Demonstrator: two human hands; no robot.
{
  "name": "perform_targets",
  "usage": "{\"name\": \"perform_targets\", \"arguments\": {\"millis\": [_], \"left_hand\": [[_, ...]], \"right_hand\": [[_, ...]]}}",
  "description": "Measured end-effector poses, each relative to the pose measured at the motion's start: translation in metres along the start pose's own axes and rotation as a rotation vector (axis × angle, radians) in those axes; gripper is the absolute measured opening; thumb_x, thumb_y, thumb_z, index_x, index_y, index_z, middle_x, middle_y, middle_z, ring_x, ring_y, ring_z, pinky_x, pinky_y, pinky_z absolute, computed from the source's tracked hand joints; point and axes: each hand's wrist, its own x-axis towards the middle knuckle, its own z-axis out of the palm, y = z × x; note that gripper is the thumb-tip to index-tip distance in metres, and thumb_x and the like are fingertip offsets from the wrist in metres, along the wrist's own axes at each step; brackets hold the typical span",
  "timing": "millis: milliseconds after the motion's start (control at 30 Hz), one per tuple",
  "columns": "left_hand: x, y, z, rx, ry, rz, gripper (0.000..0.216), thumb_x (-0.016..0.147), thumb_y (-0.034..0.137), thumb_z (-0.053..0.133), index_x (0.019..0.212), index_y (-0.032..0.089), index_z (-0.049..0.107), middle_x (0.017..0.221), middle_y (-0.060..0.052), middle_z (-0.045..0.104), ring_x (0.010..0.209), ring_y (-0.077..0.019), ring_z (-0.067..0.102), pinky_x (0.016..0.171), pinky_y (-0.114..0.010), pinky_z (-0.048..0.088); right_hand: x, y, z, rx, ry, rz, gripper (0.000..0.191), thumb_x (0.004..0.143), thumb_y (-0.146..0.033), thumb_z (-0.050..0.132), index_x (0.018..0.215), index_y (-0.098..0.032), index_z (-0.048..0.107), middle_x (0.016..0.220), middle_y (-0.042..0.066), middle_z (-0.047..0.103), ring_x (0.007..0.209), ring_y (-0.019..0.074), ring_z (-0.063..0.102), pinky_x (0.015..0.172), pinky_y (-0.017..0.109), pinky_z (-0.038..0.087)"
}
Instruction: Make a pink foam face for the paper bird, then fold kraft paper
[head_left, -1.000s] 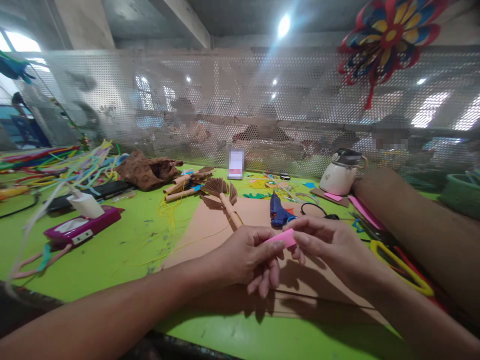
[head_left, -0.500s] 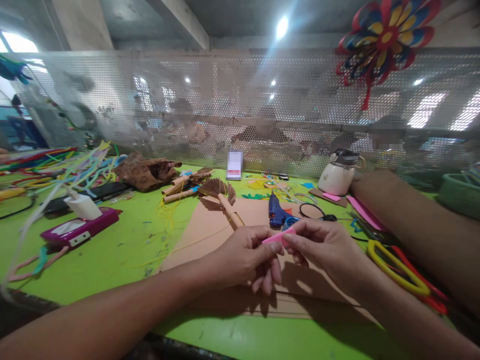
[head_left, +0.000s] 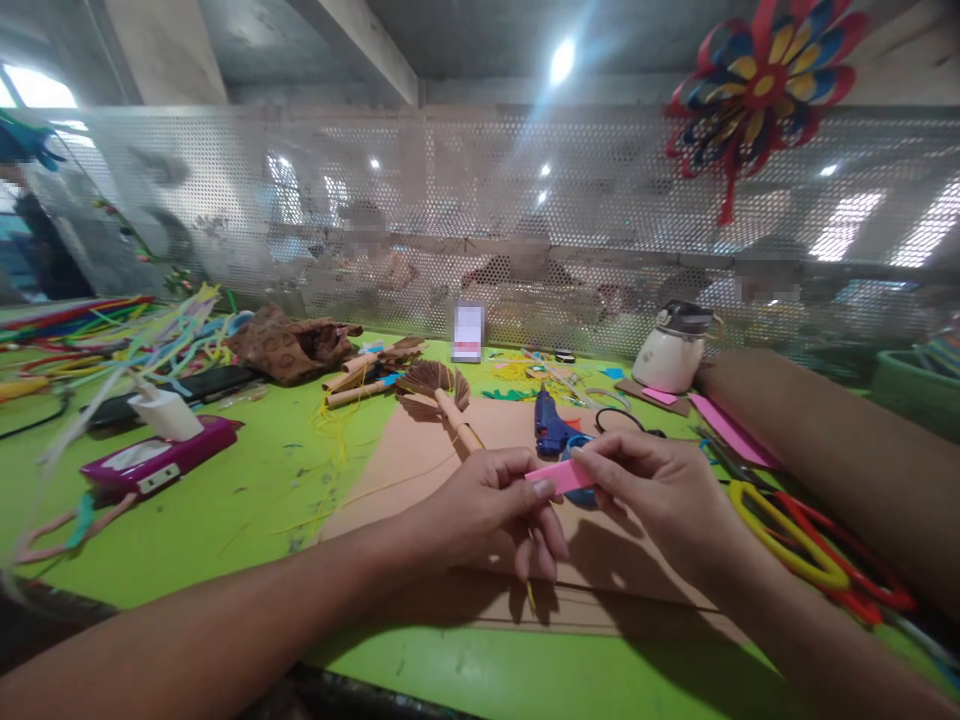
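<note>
- Nearest on my head view, the left hand (head_left: 495, 505) comes in over the tabletop (head_left: 232, 525), its thumb and fingers pinched narrow on the left part of a pink strip (head_left: 561, 477); the lower fingers curl loosely below.
- I see the right hand (head_left: 664, 490) pinching the strip's other end between thumb and fingertips, so the piece spans the gap between both hands, raised above the brown cardboard (head_left: 394, 480).
- Right of that wrist I have yellow-handled scissors (head_left: 831, 577), with red handles (head_left: 862, 605) beside them.
- Over on my left sits a purple power strip (head_left: 161, 468) with a white plug (head_left: 166, 412) in it.
- Just beyond the hands, a blue glue gun (head_left: 553, 430) lies on the cardboard.
- To its left I make out a pleated brown paper fan (head_left: 431, 385) on a rolled stem (head_left: 457, 420).
- Farther back, left to right, I get a crumpled brown bag (head_left: 289, 345), an upright bright-screened device (head_left: 469, 335) and a white jug (head_left: 666, 358) with a dark lid.
- Behind all this stands a perforated metal panel (head_left: 247, 230), people blurred beyond it; a red, blue and yellow flower ornament (head_left: 765, 88) hangs at upper right.
</note>
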Motion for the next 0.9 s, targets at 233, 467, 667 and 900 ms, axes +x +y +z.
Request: {"name": "perform_targets", "arguments": {"millis": [233,467,667,900], "left_hand": [[-0.002,0.001,-0.003,-0.096,0.047,-0.041,0.027,0.082,0.039,0.061,0.086,0.016,0.047,0.069,-0.006,0.067,0.051,-0.0134,0.062,0.045,-0.02,0.045],[-0.002,0.005,-0.008,-0.273,0.102,-0.177,0.047,0.083,0.057,0.049,0.075,0.011,0.057,0.056,-0.006,0.061,0.042,-0.0097,0.052,0.04,-0.018,0.036],[-0.003,0.015,-0.005,-0.253,0.152,-0.07,0.021,0.077,0.028,0.068,0.084,0.01,0.061,0.073,-0.004,0.06,0.06,-0.0078,0.055,0.044,-0.014,0.032],[0.002,0.009,-0.008,-0.292,0.241,-0.025,0.022,0.069,0.021,0.073,0.081,0.007,0.062,0.073,-0.004,0.059,0.062,-0.0078,0.054,0.051,-0.016,0.039]], "right_hand": [[-0.002,-0.009,-0.003,-0.254,0.171,-0.243,0.021,0.082,-0.034,0.061,0.071,-0.016,0.065,0.057,0.001,0.058,0.05,0.0107,0.05,0.045,0.023,0.041],[-0.011,-0.006,0.001,-0.728,0.117,-0.949,0.016,0.085,-0.008,0.052,0.092,-0.017,0.063,0.08,0.007,0.065,0.073,0.0168,0.058,0.067,0.03,0.049],[-0.014,-0.015,0.006,-0.925,-0.101,-1.114,0.026,0.087,-0.005,0.045,0.107,-0.007,0.06,0.088,0.014,0.067,0.084,0.0211,0.058,0.074,0.034,0.052],[-0.013,-0.002,0.017,-0.759,-0.106,-0.958,0.032,0.075,-0.017,0.059,0.106,-0.009,0.058,0.094,0.016,0.059,0.088,0.0257,0.054,0.073,0.041,0.051]]}}
